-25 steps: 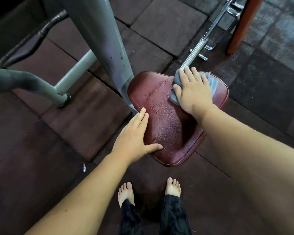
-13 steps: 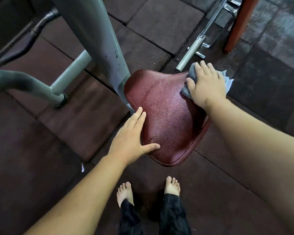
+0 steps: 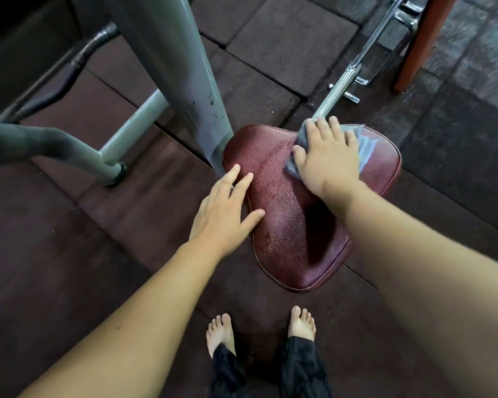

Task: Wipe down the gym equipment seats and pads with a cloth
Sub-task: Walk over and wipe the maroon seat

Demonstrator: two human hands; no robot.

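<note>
My flat right hand (image 3: 328,163) pins a limp grey cloth (image 3: 367,145) beneath its palm. My flat left hand (image 3: 224,214) steadies the firm, slick-looking maroon padded seat (image 3: 288,231).

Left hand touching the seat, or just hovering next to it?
Touching. The head view shows the left hand lying flat on the left edge of the seat, thumb and fingers resting on the red surface with no gap.

a dark red pebbled vinyl seat (image 3: 293,225) carries a grey-blue cloth (image 3: 367,149) at its far right; pale grey-green metal post (image 3: 170,67) far left; reddish-brown rubber floor tiles (image 3: 84,254).
</note>
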